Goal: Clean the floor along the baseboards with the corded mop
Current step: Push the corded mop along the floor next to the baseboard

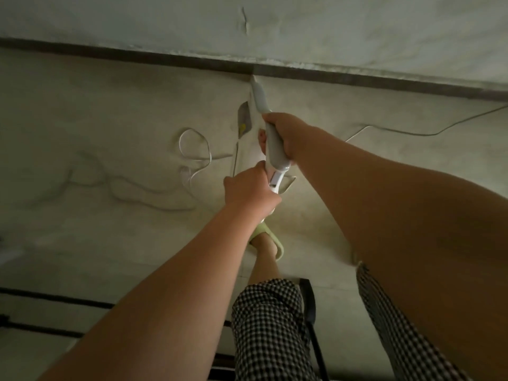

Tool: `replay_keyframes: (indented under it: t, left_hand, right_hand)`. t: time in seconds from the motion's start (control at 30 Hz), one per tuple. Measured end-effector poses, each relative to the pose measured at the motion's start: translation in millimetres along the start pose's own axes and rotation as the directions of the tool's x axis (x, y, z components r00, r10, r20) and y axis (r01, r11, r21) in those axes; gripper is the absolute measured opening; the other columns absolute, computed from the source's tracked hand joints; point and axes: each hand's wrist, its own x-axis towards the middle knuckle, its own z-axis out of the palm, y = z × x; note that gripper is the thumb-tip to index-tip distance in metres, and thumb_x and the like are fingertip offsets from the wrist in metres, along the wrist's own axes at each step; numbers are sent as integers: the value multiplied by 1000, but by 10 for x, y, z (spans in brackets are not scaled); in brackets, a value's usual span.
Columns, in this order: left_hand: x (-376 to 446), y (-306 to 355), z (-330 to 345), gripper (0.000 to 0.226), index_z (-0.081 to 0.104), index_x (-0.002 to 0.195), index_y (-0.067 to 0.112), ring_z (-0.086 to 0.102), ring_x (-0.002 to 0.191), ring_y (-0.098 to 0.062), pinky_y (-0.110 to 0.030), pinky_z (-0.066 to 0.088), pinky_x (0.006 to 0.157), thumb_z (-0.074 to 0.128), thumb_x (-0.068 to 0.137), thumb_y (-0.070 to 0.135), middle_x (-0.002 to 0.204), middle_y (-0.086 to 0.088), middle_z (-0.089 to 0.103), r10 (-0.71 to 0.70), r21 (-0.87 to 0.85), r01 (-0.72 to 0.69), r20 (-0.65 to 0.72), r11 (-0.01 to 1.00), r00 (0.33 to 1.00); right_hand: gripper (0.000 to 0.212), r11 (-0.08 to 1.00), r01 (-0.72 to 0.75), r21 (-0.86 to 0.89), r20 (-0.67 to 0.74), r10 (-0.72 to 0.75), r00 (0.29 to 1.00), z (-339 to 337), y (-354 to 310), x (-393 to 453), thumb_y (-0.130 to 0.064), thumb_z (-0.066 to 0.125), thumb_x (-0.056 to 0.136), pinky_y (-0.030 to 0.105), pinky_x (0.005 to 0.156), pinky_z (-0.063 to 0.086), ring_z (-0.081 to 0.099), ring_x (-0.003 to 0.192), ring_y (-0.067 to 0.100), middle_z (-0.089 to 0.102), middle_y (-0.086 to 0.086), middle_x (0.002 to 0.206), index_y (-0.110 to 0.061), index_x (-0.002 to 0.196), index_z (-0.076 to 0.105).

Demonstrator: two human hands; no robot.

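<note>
The corded mop (259, 99) is white and grey and runs from my hands toward the dark baseboard (165, 59); its front tip touches the floor right at the baseboard. My right hand (286, 133) is wrapped around the grey handle grip. My left hand (248, 192) is closed on the white lower end of the handle, just below the right hand. The mop's white cord (192, 152) lies looped on the pale floor to the left. The mop head itself is mostly hidden behind the body and my hands.
A second stretch of thin cable (412, 132) trails across the floor to the right. My foot in a pale green slipper (270, 237) stands below the hands. Dark metal frame bars (55, 298) cross the bottom left, and a dark post (310, 303) stands by my checkered trousers.
</note>
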Motion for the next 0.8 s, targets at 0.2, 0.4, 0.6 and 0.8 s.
replay_keyframes:
  t: [0.2, 0.4, 0.6, 0.8]
  left_hand:
    - [-49, 879, 404, 29, 38, 97, 25, 49, 70, -18, -36, 32, 81, 60, 78, 21, 70, 10, 47, 4, -28, -4, 2, 1000, 1000]
    - [-133, 1685, 873, 31, 40, 97, 24, 51, 68, -20, -40, 36, 88, 62, 76, 19, 68, 9, 49, 22, -63, -20, 21, 998, 1000]
    - [-213, 2139, 1115, 29, 38, 97, 24, 50, 73, -20, -40, 36, 90, 61, 80, 20, 70, 9, 48, 61, -58, -60, 20, 997, 998]
    - [-267, 1902, 1202, 29, 38, 97, 25, 49, 71, -20, -35, 38, 83, 59, 79, 20, 68, 9, 45, -15, -81, 9, -68, 997, 998]
  right_hand:
    - [23, 999, -26, -18, 6, 26, 1000, -925, -171, -106, -27, 54, 96, 18, 45, 48, 50, 47, 13, 52, 5, 63, -5, 102, 52]
    - [25, 998, -18, -61, -18, 17, 1000, -1864, -242, -314, -29, 53, 97, 17, 43, 47, 49, 48, 13, 51, 4, 64, -4, 103, 52]
    - [27, 1000, -24, -12, -45, 23, 999, -2443, -234, -367, -33, 53, 96, 18, 44, 47, 51, 41, 12, 52, 2, 60, -7, 105, 52]
    - [26, 1000, -11, -11, 11, 11, 1000, -2204, -91, -366, -32, 51, 98, 17, 43, 46, 47, 49, 11, 49, 3, 63, -8, 105, 50]
